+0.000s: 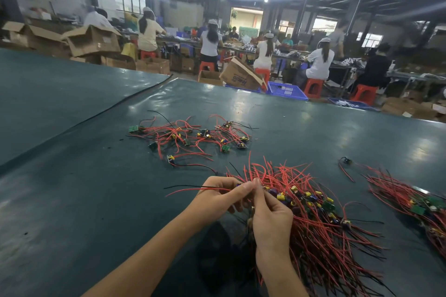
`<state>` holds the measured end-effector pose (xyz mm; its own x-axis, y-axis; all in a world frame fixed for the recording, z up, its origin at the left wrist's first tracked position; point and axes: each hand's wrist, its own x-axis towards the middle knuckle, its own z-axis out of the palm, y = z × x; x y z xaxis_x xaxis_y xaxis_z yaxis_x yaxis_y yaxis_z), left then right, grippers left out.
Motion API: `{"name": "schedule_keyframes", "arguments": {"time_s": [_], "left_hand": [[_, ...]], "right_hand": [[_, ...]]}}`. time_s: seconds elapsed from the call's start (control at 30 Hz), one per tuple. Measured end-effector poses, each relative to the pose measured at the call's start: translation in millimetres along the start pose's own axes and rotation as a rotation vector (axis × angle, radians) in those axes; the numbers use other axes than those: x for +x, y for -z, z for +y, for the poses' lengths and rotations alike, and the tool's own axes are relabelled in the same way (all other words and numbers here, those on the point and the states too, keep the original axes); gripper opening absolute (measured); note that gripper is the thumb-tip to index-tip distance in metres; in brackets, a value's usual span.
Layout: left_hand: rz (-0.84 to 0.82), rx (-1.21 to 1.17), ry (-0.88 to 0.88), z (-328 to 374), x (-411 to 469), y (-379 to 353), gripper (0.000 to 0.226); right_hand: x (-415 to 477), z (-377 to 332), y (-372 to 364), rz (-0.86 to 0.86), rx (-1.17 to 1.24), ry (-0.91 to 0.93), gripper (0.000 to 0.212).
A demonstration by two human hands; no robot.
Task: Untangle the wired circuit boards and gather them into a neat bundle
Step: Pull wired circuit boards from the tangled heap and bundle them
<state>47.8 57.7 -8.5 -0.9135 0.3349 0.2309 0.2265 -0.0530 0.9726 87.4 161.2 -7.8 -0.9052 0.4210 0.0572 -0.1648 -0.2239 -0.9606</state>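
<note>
At the left edge of the big bundle [313, 219], the left hand [217, 202] pinches one board's red and black wires, and the right hand [270, 219], fingers curled, pinches at the same spot. Right of the big bundle lies a second bundle [415, 205], so much looks done. Beyond it, a loose tangle [193, 136] is left unsorted on the table [72, 176].
</note>
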Motion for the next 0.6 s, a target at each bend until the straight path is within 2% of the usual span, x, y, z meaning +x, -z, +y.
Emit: {"name": "schedule_keyframes", "arguments": {"time_s": [0.2, 0.33, 0.47, 0.6], "left_hand": [[0.048, 0.016, -0.018, -3.7, 2.3, -0.7, 0.043], [0.063, -0.021, -0.043, -1.3, 2.4, 0.1, 0.033], [0.098, -0.061, -0.07, 5.5, 4.1, 4.2, 0.037], [0.132, -0.112, -0.103, 9.7, 4.7, 13.9, 0.037]], "right_hand": [[1.9, 1.7, -1.1, -0.018, -0.025, -0.02, 0.035], [7.2, -1.3, 0.1, 0.029, 0.119, -0.117, 0.032], [17.3, -8.5, 12.3, 0.089, 0.145, -0.072, 0.028], [25.4, -17.4, 23.6, 0.111, 0.323, -0.075, 0.027]]}}
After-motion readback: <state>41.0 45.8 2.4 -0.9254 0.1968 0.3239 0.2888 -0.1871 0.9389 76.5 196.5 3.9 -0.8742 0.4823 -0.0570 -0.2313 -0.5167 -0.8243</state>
